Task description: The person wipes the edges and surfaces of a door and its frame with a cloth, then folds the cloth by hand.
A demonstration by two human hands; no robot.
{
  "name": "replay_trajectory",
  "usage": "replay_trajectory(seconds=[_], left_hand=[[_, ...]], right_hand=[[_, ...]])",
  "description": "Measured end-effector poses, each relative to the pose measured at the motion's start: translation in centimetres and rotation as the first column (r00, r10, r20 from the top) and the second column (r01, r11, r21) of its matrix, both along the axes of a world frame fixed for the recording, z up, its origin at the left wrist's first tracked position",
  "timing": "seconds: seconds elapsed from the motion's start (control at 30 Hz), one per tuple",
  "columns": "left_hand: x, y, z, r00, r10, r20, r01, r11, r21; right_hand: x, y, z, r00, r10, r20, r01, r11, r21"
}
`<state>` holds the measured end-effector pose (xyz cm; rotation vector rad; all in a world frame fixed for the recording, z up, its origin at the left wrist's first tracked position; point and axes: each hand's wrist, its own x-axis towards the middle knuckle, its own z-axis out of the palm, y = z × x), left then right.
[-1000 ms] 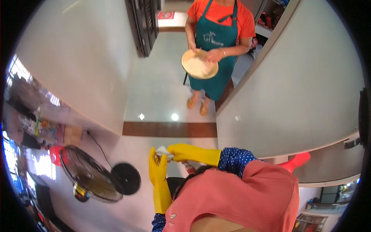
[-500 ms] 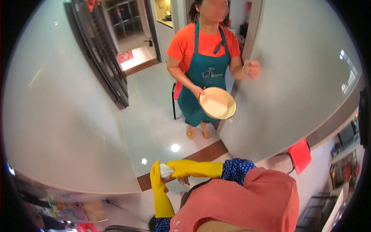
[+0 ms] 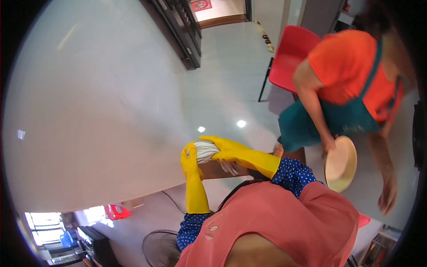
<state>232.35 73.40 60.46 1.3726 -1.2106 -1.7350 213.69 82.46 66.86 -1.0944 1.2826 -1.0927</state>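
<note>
A bunched white cloth (image 3: 205, 152) is stretched between my two hands in front of my pink apron. My left hand (image 3: 190, 161), in a long yellow rubber glove, is closed round the cloth's left end. From the other side my right hand (image 3: 218, 147), gloved the same way, grips the cloth, with its fingers over the top. Loose ends of the cloth seem to hang below the right glove. Blue dotted sleeves show above both gloves.
At the right, a person (image 3: 351, 75) in an orange shirt and green apron leans over, holding a cream bowl (image 3: 341, 163) tilted on its side. Behind them stands a red chair (image 3: 293, 55). Pale walls (image 3: 102, 111) flank the tiled floor (image 3: 222, 80). A fan (image 3: 161, 247) is near my left side.
My view has turned. The person has moved right and bent over, and their bowl has tipped onto its side. My hands still hold the cloth, which now shows more between the gloves.
</note>
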Motion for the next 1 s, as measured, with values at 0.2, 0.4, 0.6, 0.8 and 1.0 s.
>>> replay_trajectory(seconds=[0.2,0.4,0.6,0.8,1.0], left_hand=[[-8.5,-8.3,5.5,0.921,0.299,0.251,-0.328,0.941,0.082],[-8.2,-17.0,1.0,0.913,0.197,0.357,-0.136,0.973,-0.189],[-18.0,-27.8,-0.5,0.904,0.169,0.392,-0.125,0.983,-0.134],[-27.4,-42.5,-0.9,0.952,-0.037,0.305,0.070,0.993,-0.099],[-33.7,-53.0,-1.4,0.992,-0.104,0.068,0.110,0.988,-0.105]], right_hand=[[-10.2,-13.2,5.7,0.914,0.373,-0.162,-0.339,0.919,0.203],[-10.6,-22.5,-5.0,0.934,0.341,-0.112,-0.358,0.889,-0.286],[-16.8,-30.9,-10.9,0.821,0.381,0.425,-0.312,0.923,-0.224],[-26.4,-45.9,-3.5,0.961,0.276,-0.004,-0.241,0.845,0.477],[-34.2,-54.7,-3.2,0.995,-0.081,0.060,0.037,0.849,0.528]])
